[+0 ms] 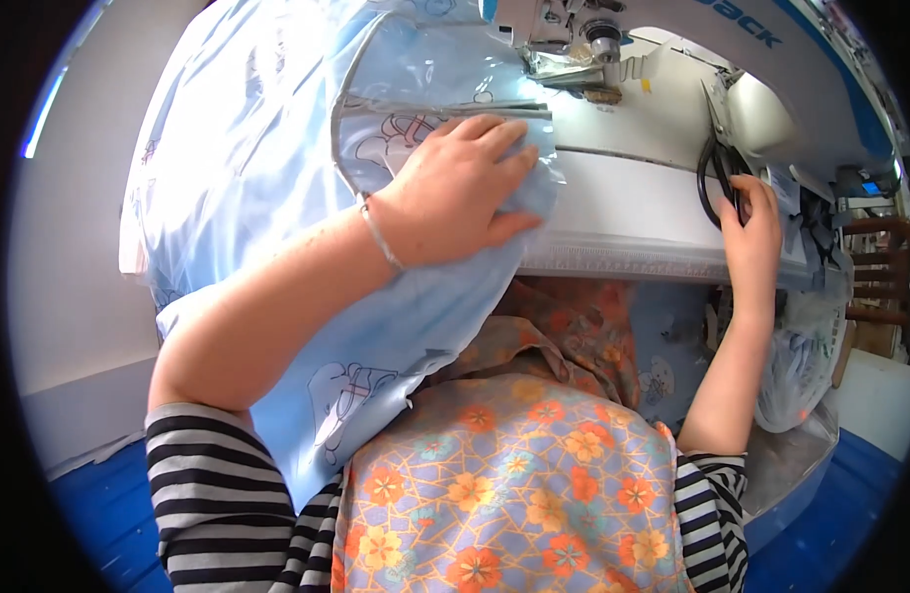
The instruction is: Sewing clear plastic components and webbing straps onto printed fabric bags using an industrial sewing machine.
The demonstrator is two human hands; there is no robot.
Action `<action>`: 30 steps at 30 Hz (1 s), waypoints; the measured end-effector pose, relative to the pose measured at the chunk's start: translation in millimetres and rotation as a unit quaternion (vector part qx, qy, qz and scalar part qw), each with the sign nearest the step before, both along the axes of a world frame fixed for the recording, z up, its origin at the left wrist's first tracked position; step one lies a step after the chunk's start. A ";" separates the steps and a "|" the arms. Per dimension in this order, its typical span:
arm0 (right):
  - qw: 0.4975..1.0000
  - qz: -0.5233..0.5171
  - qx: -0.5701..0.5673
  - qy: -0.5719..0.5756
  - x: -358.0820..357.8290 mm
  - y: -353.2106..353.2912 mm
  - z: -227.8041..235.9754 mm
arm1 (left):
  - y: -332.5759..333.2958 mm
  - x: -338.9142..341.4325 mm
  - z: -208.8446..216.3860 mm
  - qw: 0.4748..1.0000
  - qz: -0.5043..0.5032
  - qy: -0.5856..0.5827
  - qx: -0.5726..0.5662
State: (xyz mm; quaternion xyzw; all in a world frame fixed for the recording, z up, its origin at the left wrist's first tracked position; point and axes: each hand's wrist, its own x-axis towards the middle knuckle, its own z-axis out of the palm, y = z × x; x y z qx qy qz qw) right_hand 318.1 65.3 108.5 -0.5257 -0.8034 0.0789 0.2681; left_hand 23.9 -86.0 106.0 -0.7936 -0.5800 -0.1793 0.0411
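Note:
My left hand (465,188) lies flat with its fingers spread on a glossy light-blue printed sheet (248,208). Grey binding runs along one edge of this sheet, which spreads over the left of the table and hangs down toward my lap. To the right, my right hand (752,225) has its fingers round the black handles of a pair of scissors (710,183). The scissor blades point away from me, beside the sewing machine's arm. Just beyond my left fingertips is the sewing machine's needle and presser-foot area (603,79).
A white sewing machine (771,44) arches over the far right of the white table (633,198). A ruler strip (623,259) runs along the table's front edge. Clear plastic bags (801,371) hang at the right, and a brown wooden rack (878,267) stands beyond them.

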 end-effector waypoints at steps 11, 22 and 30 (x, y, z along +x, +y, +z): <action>0.771 0.117 -0.564 0.270 -17.9 -26.1 33.1 | 20.4 -12.8 -17.9 0.982 0.004 -0.156 0.107; 0.804 0.110 -0.578 0.090 -101.6 -63.0 53.3 | 20.8 -18.1 -15.7 0.970 -0.004 -0.227 0.087; 0.781 0.123 -0.595 0.146 -110.1 -69.5 36.4 | 20.9 -15.9 -13.6 0.974 -0.011 -0.214 0.077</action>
